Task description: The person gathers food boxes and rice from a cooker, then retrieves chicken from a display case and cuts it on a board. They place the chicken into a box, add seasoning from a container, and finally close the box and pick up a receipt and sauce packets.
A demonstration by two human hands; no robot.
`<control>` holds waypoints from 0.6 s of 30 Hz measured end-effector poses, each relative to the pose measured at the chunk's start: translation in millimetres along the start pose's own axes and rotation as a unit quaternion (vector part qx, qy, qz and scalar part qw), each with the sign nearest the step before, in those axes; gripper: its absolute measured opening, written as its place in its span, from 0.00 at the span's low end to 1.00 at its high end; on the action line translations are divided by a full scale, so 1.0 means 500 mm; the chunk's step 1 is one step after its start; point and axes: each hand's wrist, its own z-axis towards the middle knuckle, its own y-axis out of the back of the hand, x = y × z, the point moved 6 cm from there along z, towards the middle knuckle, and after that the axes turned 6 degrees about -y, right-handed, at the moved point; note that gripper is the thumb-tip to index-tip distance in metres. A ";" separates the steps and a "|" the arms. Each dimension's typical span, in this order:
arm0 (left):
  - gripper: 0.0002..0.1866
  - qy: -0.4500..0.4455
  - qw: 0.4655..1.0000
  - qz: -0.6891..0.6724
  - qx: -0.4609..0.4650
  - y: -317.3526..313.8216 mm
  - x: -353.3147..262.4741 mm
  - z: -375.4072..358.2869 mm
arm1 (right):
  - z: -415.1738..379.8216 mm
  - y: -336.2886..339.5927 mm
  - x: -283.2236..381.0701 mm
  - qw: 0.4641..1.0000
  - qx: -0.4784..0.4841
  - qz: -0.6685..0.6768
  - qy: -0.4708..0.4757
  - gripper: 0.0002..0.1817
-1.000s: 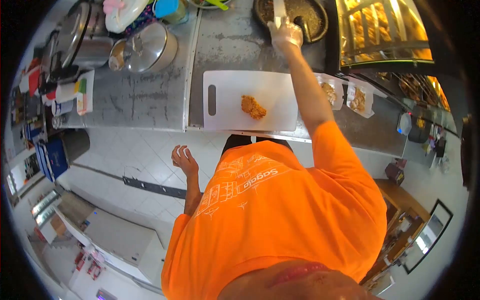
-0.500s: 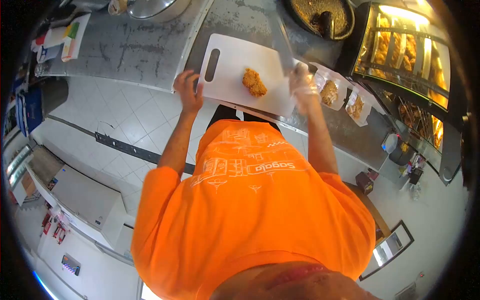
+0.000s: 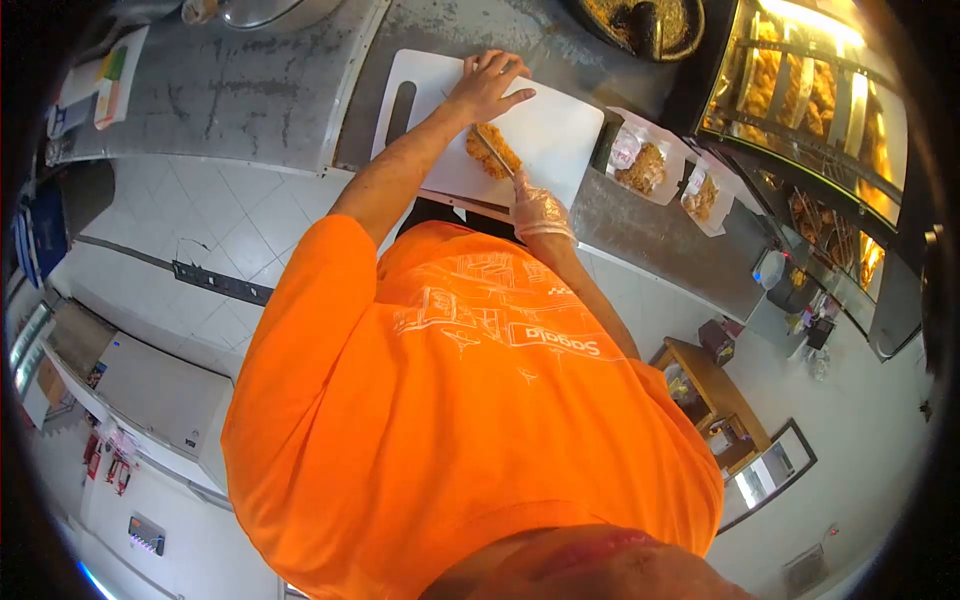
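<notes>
A piece of breaded fried chicken [image 3: 480, 157] lies on the white cutting board [image 3: 565, 125]. Gripped in my right hand [image 3: 541, 213], which wears a clear plastic glove, is a knife [image 3: 494, 152]. Its narrow blade crosses the top of the chicken, seen nearly edge-on. My bare left hand [image 3: 490, 88] is over the board's far edge, beyond the chicken, with fingers spread and nothing in them. The left wrist passes close to the blade's far end.
Right of the board stand two paper boxes, a nearer box [image 3: 640, 170] and a farther box [image 3: 704, 200], each with fried food. A heated display case [image 3: 800, 110] of fried chicken is at the right. A dark stone mortar [image 3: 650, 30] sits behind.
My left hand has moved from beside the board to its far edge. My right hand has come left and nearer, bringing the knife down onto the chicken.
</notes>
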 end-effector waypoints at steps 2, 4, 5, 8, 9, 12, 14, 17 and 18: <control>0.17 0.004 1.000 0.001 0.003 0.002 -0.009 -0.009 | 0.002 0.003 -0.004 1.000 0.008 -0.009 0.003 0.16; 0.17 0.053 0.998 0.020 -0.023 0.023 0.002 -0.001 | 0.001 0.017 -0.005 1.000 0.014 -0.018 0.009 0.15; 0.17 0.074 0.995 0.030 -0.052 0.032 0.006 0.000 | -0.008 0.033 -0.003 1.000 0.028 -0.010 0.008 0.16; 0.17 0.072 0.996 0.000 -0.043 0.031 0.005 -0.003 | 0.003 0.027 -0.005 0.998 0.055 -0.008 -0.002 0.17; 0.17 0.074 0.996 -0.004 -0.040 0.019 0.006 -0.012 | 0.005 0.019 -0.008 0.998 0.065 -0.013 -0.009 0.17; 0.16 0.064 0.997 -0.010 -0.032 0.003 0.012 -0.017 | -0.001 0.009 -0.003 0.998 0.056 -0.002 -0.018 0.14; 0.16 0.064 0.998 -0.020 -0.003 -0.004 0.011 -0.018 | 0.013 -0.023 -0.014 0.999 0.043 0.014 -0.009 0.14; 0.16 0.046 0.998 -0.019 0.026 -0.003 0.006 -0.020 | 0.047 -0.118 -0.044 0.997 -0.042 0.052 0.034 0.16; 0.16 0.045 0.999 -0.016 0.026 -0.001 0.005 -0.011 | 0.051 -0.111 -0.036 0.989 -0.113 0.073 0.063 0.18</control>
